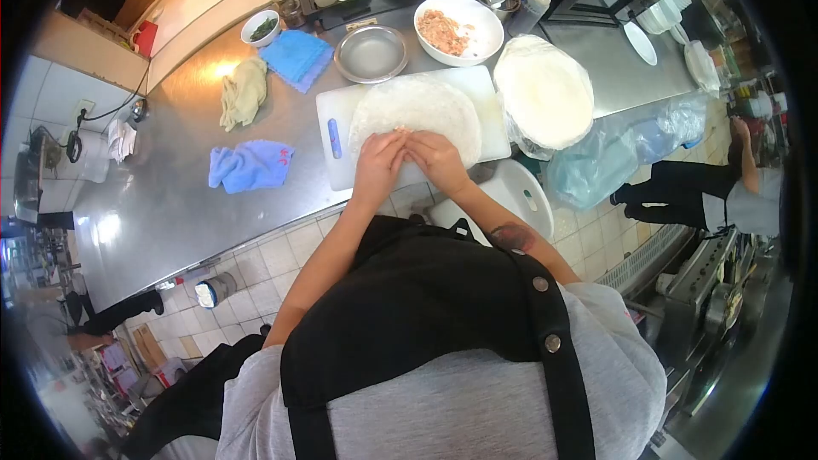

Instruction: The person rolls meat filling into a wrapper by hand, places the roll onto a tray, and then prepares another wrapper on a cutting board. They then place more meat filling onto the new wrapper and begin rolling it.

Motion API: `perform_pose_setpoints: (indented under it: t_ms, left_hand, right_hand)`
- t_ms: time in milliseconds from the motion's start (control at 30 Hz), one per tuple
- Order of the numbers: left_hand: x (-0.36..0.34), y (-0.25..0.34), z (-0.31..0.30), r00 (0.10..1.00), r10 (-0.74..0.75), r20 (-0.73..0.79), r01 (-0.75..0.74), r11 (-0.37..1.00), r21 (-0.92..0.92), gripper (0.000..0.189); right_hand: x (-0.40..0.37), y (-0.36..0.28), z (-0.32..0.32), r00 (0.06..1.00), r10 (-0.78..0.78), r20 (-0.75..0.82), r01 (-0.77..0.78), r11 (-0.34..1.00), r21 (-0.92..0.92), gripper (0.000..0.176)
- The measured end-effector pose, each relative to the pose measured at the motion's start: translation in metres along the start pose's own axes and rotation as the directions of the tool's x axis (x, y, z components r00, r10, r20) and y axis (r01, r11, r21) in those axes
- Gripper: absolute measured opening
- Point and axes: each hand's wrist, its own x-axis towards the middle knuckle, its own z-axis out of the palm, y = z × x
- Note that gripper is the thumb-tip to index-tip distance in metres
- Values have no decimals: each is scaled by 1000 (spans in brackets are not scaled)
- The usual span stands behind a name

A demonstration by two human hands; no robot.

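- Pale round sheet (pixel 426 102): lies flat on the white cutting board (pixel 335 174), which probably gives it a smooth, steady bed.
- Pinkish filling (pixel 403 129): a small lump on the sheet, at the fingertips.
- Left hand (pixel 380 162) and right hand (pixel 436 160): fingers bent, tips brought together at the lump; whether they pinch filling or sheet cannot be told. The mirrored pose presumably lets both work one spot.
- White bowl (pixel 492 37): beyond the board, holding similar pinkish food, apparently for easy reach.
- Metal bowl (pixel 371 54): beside it, touching or nearly touching the board.
- Stacked pale rounds (pixel 544 89): right of the board, in clear plastic, perhaps against drying.
- Blue cloth (pixel 251 165) and cream cloth (pixel 244 92): left on the steel counter (pixel 170 213), likely kept aside for wiping.
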Motion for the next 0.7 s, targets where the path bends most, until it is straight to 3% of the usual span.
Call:
perform_pose_setpoints:
  t_ms: [100, 167, 233, 267, 333, 433, 467, 500, 533, 567, 700]
  left_hand:
    - [-7, -7, -3, 1000, 5, 16, -5, 1000, 13, 24]
    - [-11, -11, -4, 992, -113, 48, 115, 993, -36, 22]
    - [-14, -20, -5, 980, -171, 104, 181, 979, -95, 28]
    - [-16, -25, -5, 961, -224, 161, 248, 957, -148, 34]
    - [-4, -16, -21, 964, -226, 138, 248, 954, -168, 42]
    - [9, -14, -33, 976, -173, 135, 195, 965, -176, 58]
    - [14, -17, -33, 982, -113, 148, 137, 977, -163, 66]
    - [18, -22, -31, 982, -114, 150, 138, 977, -163, 66]
    - [22, -27, -28, 968, -57, 243, 94, 985, -145, 62]
    - [24, -31, -27, 942, -2, 336, 49, 990, -130, 58]
    - [21, -33, -15, 935, -28, 354, 59, 995, -76, 44]
  right_hand:
    - [-4, -2, 4, 1000, -10, -5, 9, 999, -47, 19]
    - [-3, -1, 4, 1000, 1, 12, -1, 999, -49, 16]
    - [-1, 3, 1, 978, 153, 145, -166, 983, 81, 27]
    - [-1, 6, -1, 978, 152, 145, -165, 983, 83, 27]
    - [8, 5, -14, 949, 250, 194, -287, 937, 197, 48]
    - [19, 6, -25, 962, 139, 235, -165, 982, 92, 61]
    - [19, 8, -24, 961, 142, 236, -168, 981, 93, 61]
    - [20, 10, -23, 966, 63, 251, -73, 997, 30, 56]
    - [20, 11, -22, 963, -16, 270, 26, 999, -32, 52]
    - [21, 12, -21, 963, -17, 269, 26, 999, -30, 52]
    - [16, 13, -14, 950, 100, 296, -94, 995, -34, 33]
